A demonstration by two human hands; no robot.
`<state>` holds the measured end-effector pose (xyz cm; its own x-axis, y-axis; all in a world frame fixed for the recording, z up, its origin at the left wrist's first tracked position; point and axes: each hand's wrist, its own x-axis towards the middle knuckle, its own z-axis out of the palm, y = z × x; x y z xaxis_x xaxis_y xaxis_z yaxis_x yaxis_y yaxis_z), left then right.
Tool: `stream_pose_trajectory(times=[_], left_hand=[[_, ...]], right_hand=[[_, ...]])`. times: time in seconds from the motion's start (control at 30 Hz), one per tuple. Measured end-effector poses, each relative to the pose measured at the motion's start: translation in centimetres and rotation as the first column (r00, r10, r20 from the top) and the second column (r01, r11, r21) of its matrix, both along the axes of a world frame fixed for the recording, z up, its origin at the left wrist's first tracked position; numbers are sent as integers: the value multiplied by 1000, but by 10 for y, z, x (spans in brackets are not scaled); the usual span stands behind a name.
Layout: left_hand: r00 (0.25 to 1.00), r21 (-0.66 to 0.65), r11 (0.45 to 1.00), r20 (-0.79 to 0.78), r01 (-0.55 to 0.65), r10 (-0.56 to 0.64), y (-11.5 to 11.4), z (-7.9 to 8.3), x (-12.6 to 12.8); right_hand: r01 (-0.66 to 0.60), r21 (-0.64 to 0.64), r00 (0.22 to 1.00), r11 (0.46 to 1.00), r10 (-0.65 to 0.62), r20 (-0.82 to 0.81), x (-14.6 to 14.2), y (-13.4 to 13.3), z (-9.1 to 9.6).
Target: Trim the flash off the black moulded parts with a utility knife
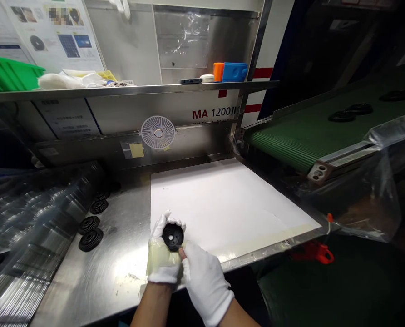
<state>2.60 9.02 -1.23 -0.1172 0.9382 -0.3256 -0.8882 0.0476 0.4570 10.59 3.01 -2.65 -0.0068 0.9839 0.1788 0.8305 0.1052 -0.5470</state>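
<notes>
My left hand (pixel 163 259), in a white glove, is curled around a small black round part (pixel 173 236) and holds it just above the steel table, at the near edge of a white sheet (pixel 229 204). My right hand (pixel 205 281), also gloved, sits right beside it with its fingertips pinched against the lower edge of the same part. Both hands are closed on the part.
Several black round parts (pixel 91 239) lie in a row on the steel table (pixel 121 268) at left, beside a clear plastic tray (pixel 28 227). A green conveyor belt (pixel 301 136) at right carries more black parts (pixel 342 116). A shelf (pixel 127 90) runs above, and a red tool (pixel 313 252) hangs at the table's right edge.
</notes>
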Motion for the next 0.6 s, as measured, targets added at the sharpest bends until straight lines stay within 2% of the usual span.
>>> stream_pose_trajectory(times=[0.07, 0.1, 0.2, 0.27, 0.43, 0.6], left_hand=[[998, 26, 998, -32, -50, 51, 0, -2, -2], [999, 46, 999, -38, -23, 25, -1, -3, -5], [976, 43, 975, -3, 217, -217, -3, -7, -15], [950, 2, 951, 53, 309, -309, -3, -8, -18], [984, 4, 989, 101, 147, -147, 3, -8, -9], [996, 27, 1000, 92, 9, -11, 2, -7, -2]], right_hand=[[-13, 3, 1000, 1000, 13, 11, -3, -1, 1], [-16, 14, 1000, 1000, 16, 26, -3, 0, 1], [-9, 51, 998, 999, 6, 65, 3, 2, 0], [7, 51, 998, 999, -10, 59, 9, 3, -3], [26, -3, 1000, 1000, -26, 13, 9, 4, -7], [23, 16, 1000, 1000, -23, 12, 5, 3, -4]])
